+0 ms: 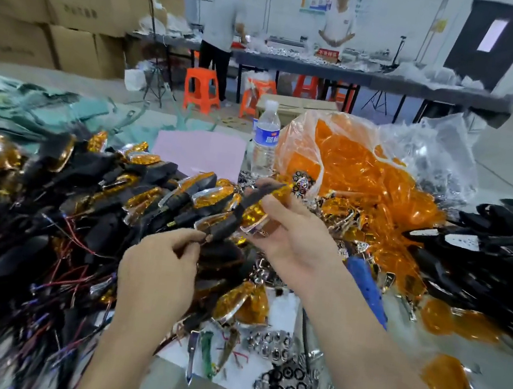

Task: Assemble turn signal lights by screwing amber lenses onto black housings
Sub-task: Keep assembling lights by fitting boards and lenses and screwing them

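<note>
My right hand (292,231) grips a turn signal light (255,209) above the table's middle; its black housing faces left and its amber lens faces my palm. My left hand (161,266) pinches the stem end of that same light (210,237) between thumb and fingers. A big heap of assembled lights (92,192) with trailing wires fills the left. An open plastic bag of loose amber lenses (365,176) lies at the right rear. Bare black housings (486,244) are piled at the far right.
A blue-handled screwdriver (367,287) lies under my right forearm. Nuts and screws (277,373) sit on white paper near the front edge. A water bottle (265,140) stands behind the work. Two people stand at a far table (394,78); cardboard boxes (45,3) are stacked at left.
</note>
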{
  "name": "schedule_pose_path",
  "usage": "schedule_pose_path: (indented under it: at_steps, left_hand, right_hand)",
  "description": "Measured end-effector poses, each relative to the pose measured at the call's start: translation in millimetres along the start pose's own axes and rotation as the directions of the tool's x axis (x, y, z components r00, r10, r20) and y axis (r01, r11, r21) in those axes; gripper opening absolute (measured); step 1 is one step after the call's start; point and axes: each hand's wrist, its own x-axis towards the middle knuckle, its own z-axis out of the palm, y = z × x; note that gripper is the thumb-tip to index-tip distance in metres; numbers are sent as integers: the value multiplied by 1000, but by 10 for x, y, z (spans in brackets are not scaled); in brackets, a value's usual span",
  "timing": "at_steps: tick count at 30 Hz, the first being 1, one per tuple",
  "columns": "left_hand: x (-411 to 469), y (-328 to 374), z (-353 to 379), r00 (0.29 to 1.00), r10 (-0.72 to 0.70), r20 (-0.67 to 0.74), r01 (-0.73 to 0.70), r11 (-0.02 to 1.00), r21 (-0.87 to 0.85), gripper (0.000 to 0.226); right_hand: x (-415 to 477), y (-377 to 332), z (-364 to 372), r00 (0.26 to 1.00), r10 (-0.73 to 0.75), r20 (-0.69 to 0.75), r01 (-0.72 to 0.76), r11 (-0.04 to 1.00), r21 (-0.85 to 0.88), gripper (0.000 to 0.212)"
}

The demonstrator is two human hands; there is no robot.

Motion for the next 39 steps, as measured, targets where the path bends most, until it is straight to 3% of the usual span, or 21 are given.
schedule_pose_path:
  at_steps: [1,3,6,11,17,21,28,32,34,36,39]
  left_hand:
    - [11,-10,11,1000,6,-21,-7,999,-33,23]
    - [37,20,7,1000,27,-10,-29,967,-255,29]
    - [42,249,-29,988,149,34,-99,795,-598,37]
    - [84,571,99,932,359,36,-235,680,-695,48]
    - [67,649,235,923,385,30,-202,547,-812,46]
    - [49,709,249,902,431,-3,-239,493,-837,36]
    - [19,785,292,906,422,8,-226,501,-836,33]
    - [-28,858,255,929,355,102,-151,617,-772,45]
    - [-60,875,233,908,333,253,-49,685,-727,62]
    - [-119,883,226,861,368,351,-35,731,-682,65]
    - [-260,881,228,822,457,340,-123,726,-677,58]
  right_hand:
    - [-11,39,15,997,-58,43,59,998,-33,26]
    - [-54,87,40,978,-184,104,197,971,-134,34]
    - [-113,87,38,937,-321,138,348,896,-276,39]
    - [-167,77,61,872,-440,213,489,776,-399,44]
    - [-210,18,37,829,-511,229,556,705,-440,61]
    - [-239,7,45,794,-559,239,602,667,-440,54]
    - [-341,-32,57,810,-563,164,568,682,-461,46]
    - [-469,-80,28,868,-481,124,480,748,-459,42]
    - [-564,-117,14,895,-425,133,433,764,-478,37]
    - [-689,-150,-3,917,-374,138,394,797,-458,38]
    - [-919,-211,-94,938,-290,189,339,879,-336,43]
